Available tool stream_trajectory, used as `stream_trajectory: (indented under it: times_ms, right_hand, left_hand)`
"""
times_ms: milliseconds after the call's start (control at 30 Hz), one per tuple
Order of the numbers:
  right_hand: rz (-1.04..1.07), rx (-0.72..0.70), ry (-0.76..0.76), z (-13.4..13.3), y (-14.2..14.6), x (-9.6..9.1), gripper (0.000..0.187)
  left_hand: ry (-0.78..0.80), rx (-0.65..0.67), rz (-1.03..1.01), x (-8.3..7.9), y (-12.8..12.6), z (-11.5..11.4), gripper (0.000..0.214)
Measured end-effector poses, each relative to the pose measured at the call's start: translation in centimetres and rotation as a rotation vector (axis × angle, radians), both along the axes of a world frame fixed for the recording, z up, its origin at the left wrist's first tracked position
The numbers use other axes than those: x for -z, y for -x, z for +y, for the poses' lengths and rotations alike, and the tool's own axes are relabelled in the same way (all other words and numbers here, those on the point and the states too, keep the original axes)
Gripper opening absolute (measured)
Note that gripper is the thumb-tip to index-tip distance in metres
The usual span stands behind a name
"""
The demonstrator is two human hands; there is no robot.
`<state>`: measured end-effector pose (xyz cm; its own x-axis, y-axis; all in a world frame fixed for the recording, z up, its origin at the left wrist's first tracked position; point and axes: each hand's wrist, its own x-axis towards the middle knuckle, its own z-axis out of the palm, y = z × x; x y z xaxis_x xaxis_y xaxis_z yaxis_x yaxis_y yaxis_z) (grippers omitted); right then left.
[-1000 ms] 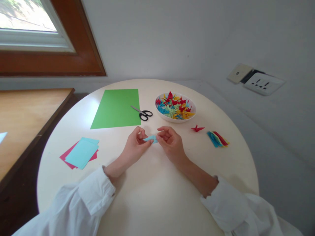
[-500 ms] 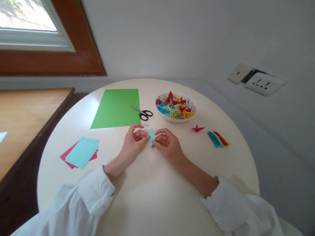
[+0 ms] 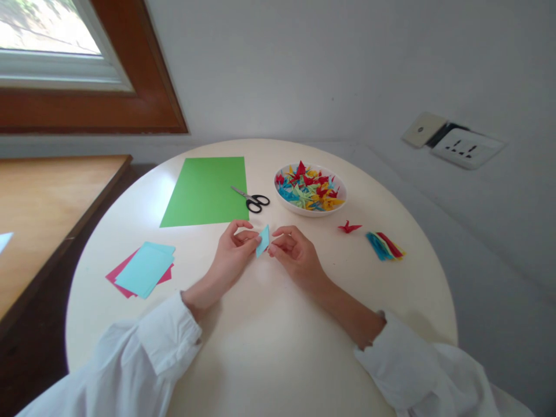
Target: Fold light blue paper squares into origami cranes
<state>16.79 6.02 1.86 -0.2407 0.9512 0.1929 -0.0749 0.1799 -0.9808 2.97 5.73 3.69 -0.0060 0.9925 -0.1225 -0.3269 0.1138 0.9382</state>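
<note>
Between my hands, just above the middle of the table, is a small folded piece of light-blue paper (image 3: 263, 240), its tip pointing up. My left hand (image 3: 235, 248) pinches it from the left, thumb on its near face. My right hand (image 3: 297, 255) is closed at the paper's lower right edge, thumb and fingertip together there; its index finger is bent above. Part of the paper is hidden behind my left thumb.
Beyond my hands lie black-handled scissors (image 3: 254, 202) and a green sheet (image 3: 204, 191). A white bowl (image 3: 299, 211) holds folded paper cranes. A red crane (image 3: 350, 227) and folded coloured papers (image 3: 384, 247) lie right; light-blue sheets (image 3: 145, 269) over pinkish-red ones lie left.
The folded paper has turned and shifted slightly left, now showing a flat slanted face. My right thumb has moved from its face to its edge.
</note>
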Motion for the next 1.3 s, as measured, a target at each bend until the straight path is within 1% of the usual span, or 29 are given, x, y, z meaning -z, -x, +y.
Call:
stream_trajectory:
  times_ms: [200,400,500,633,833,1000,1200,1300]
  right_hand:
    - [-0.052,0.004,-0.026,0.06,-0.08,0.01,0.021]
    - [-0.005,-0.020,0.017,-0.06,0.01,0.07,0.024]
    - [-0.004,-0.012,0.047,-0.13,0.13,-0.12,0.022]
    - [-0.016,-0.030,0.061,-0.10,0.20,-0.17,0.016]
    - [-0.017,-0.056,0.072,0.08,0.18,0.07,0.019]
    - [-0.007,-0.061,0.070,0.16,0.18,-0.03,0.019]
    - [-0.067,-0.070,0.029,0.23,0.00,0.11,0.011]
    - [-0.120,-0.032,-0.011,0.31,-0.13,0.11,0.008]
  left_hand:
    - [-0.028,0.045,0.055,0.31,0.05,0.07,0.020]
    - [-0.098,0.082,0.159,0.78,0.23,0.11,0.023]
    - [-0.129,0.095,0.153,0.88,0.17,0.11,0.026]
    - [-0.125,0.086,0.119,0.80,0.09,0.13,0.029]
    - [-0.106,0.047,0.124,0.59,0.07,0.10,0.031]
    - [-0.084,0.061,0.087,0.57,0.06,0.03,0.034]
    - [-0.115,0.093,0.080,0.54,0.03,0.02,0.033]
    - [-0.117,0.097,0.079,0.54,0.08,-0.01,0.032]
